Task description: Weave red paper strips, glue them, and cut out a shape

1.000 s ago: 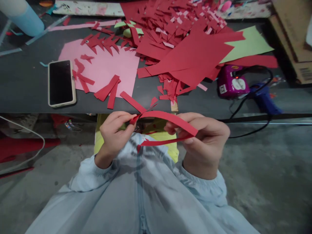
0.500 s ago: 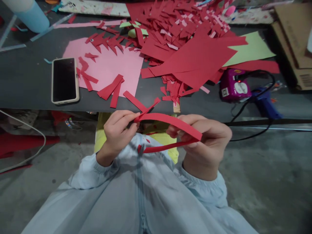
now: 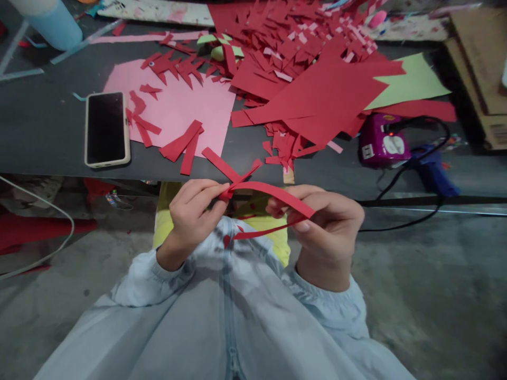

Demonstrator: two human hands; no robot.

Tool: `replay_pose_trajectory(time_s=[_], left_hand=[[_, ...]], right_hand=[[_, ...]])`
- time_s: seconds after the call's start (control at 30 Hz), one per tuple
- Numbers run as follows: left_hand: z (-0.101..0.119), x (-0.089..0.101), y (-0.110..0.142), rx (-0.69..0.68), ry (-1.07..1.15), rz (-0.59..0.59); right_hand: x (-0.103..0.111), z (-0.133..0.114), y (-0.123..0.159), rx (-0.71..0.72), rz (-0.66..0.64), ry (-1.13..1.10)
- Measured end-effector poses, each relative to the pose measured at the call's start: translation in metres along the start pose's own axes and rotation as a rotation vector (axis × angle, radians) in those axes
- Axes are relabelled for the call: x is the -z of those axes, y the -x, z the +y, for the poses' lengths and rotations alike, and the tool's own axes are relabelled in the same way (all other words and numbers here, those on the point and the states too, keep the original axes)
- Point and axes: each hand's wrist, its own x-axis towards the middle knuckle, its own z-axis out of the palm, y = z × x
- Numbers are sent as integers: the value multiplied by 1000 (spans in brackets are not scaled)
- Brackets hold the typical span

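A red paper strip (image 3: 273,191) arches between my hands in front of the table's near edge. My left hand (image 3: 196,208) pinches its left end, where folded red paper pieces cross and stick out past the fingertips. With thumb and fingers closed, my right hand (image 3: 327,221) grips the strip at a sharp bend. From that bend a second length runs back leftward below the arch, over my jacket. Just beyond my left fingertips, another red strip (image 3: 219,164) lies on the table edge.
A phone (image 3: 105,129) lies left of a pink sheet (image 3: 206,105) with red cut pieces on it. Red paper scraps (image 3: 273,31) heap at the back. At right are a purple box (image 3: 383,140), a blue glue gun (image 3: 433,171) with its black cord, and cardboard (image 3: 481,58).
My right hand has shifted slightly, most recently a little left toward my left hand, and the strip bows more. The left hand keeps its pinch. The view has moved slightly.
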Motion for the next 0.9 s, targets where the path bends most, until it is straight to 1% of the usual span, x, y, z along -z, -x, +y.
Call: replay_pose_trajectory(time_s=[0.13, 0.27, 0.57, 0.77, 0.83, 0.9], left_hand=[[0, -1, 0, 15, -20, -15], [-1, -2, 1, 46, -1, -34], [-4, -4, -1, 108, 93, -4], [-7, -4, 1, 108, 115, -2], [-8, -4, 2, 97, 105, -12], [-10, -3, 3, 54, 77, -28]], right_hand=[[-1, 1, -2, -62, 11, 33], [0, 2, -2, -148, -5, 40], [8, -1, -2, -270, -67, -125], [16, 0, -5, -304, -121, -181], [17, 0, -5, -343, -138, -180], [16, -2, -5, -409, -136, -166]])
